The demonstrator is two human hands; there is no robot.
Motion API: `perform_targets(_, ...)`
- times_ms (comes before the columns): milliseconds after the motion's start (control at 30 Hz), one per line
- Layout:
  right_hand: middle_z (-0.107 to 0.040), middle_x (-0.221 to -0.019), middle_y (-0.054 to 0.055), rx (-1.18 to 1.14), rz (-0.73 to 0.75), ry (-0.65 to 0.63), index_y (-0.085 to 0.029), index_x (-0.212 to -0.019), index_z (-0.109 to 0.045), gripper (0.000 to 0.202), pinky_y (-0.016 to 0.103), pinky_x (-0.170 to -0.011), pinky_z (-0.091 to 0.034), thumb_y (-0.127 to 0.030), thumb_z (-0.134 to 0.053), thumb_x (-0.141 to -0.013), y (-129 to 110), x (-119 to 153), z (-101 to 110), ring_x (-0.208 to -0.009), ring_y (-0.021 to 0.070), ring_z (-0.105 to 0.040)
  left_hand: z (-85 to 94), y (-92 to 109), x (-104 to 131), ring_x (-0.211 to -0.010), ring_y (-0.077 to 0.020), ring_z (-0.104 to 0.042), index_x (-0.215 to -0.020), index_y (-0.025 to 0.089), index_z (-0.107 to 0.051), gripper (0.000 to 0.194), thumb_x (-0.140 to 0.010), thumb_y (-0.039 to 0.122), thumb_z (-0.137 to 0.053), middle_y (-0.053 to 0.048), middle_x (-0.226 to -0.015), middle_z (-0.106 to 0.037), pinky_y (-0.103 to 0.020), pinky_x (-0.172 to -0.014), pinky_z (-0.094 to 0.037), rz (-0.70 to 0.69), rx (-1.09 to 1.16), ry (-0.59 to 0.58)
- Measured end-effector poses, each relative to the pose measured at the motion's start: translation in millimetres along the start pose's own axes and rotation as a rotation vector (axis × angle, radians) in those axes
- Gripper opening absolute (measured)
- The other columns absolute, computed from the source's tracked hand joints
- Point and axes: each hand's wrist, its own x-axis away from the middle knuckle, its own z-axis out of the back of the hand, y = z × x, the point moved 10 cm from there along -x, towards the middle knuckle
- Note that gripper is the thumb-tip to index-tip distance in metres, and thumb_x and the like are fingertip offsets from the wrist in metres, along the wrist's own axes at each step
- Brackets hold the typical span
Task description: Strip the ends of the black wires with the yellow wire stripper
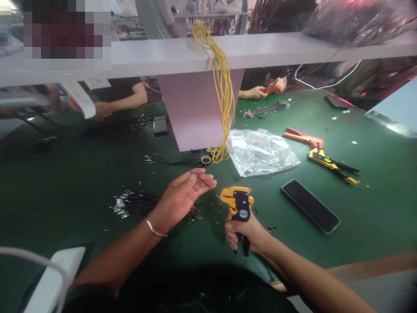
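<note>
My right hand (239, 230) is wrapped round the handles of a yellow and dark blue wire stripper (241, 203), its jaws pointing left. Between thumb and fingers my left hand (182, 195) pinches a thin black wire (206, 184), whose end reaches to the stripper's jaws. Whether the jaws grip the wire is too small to tell. Below and behind my left hand lies a bundle of black wires (140, 203) with bare shiny ends at the left and coppery ends at the right. Small wire scraps (216, 211) are scattered under the stripper.
Yellow wires (224, 95) hang from a white shelf (137, 54). A clear plastic bag (262, 152), orange-red pliers (304, 138), a yellow-black tool (332, 165) and a phone (311, 206) lie right. A tape roll (206, 160) sits near the post. Across the table, a person's hand (256, 92) holds an orange tool.
</note>
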Motion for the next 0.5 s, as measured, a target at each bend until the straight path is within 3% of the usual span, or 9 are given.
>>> perform_targets(100,-0.053,-0.037,-0.007,0.003,-0.018,-0.014,-0.02,-0.064,-0.051,0.028,0.023,-0.033,-0.041,-0.03,-0.077,-0.065,4.8,3.3,-3.9,-0.028,0.0107,-0.046,-0.8,2.6,4.4,-0.079,-0.0154,-0.066,-0.108,0.018,-0.062,0.018,-0.091,0.022,-0.054,-0.002,-0.076,-0.066,-0.043,-0.089,-0.053,0.043,0.107,0.033)
perform_targets(167,-0.053,-0.037,-0.007,0.051,-0.017,-0.011,-0.02,-0.066,-0.05,0.028,0.023,-0.034,-0.041,-0.031,-0.076,-0.066,7.7,6.9,-4.4,-0.028,0.0104,-0.046,-0.1,1.6,7.0,-0.057,-0.009,-0.054,-0.107,0.017,-0.063,0.019,-0.09,0.018,-0.054,0.004,-0.06,-0.052,-0.035,-0.072,-0.054,0.086,0.118,0.061)
perform_targets(233,-0.053,-0.037,-0.007,0.159,-0.019,-0.024,-0.02,-0.066,-0.05,0.026,0.023,-0.036,-0.041,-0.03,-0.075,-0.068,12.3,11.0,-5.2,-0.03,0.0106,-0.047,-1.4,0.1,9.7,-0.044,-0.0054,-0.037,-0.1,0.016,-0.064,0.016,-0.089,0.016,-0.053,0.007,-0.051,-0.038,-0.028,-0.055,-0.046,0.131,0.083,0.059)
perform_targets(333,-0.053,-0.039,-0.006,0.309,-0.028,-0.013,-0.021,-0.067,-0.05,0.024,0.024,-0.039,-0.041,-0.029,-0.072,-0.071,19.6,16.0,-3.2,-0.032,0.0105,-0.047,-4.2,0.9,13.2,-0.041,-0.0045,-0.026,-0.089,0.015,-0.065,0.012,-0.088,0.017,-0.053,0.009,-0.048,-0.028,-0.025,-0.046,-0.034,0.159,0.011,0.034)
perform_targets(500,-0.049,-0.042,-0.006,0.498,-0.063,0.092,-0.018,-0.069,-0.056,0.019,0.024,-0.04,-0.039,-0.031,-0.07,-0.068,18.3,18.9,2.9,-0.035,0.0091,-0.044,-5.3,1.3,15.4,-0.04,-0.0049,-0.023,-0.083,0.016,-0.066,0.011,-0.084,0.019,-0.057,0.009,-0.044,-0.025,-0.025,-0.045,-0.029,0.17,-0.047,0.026)
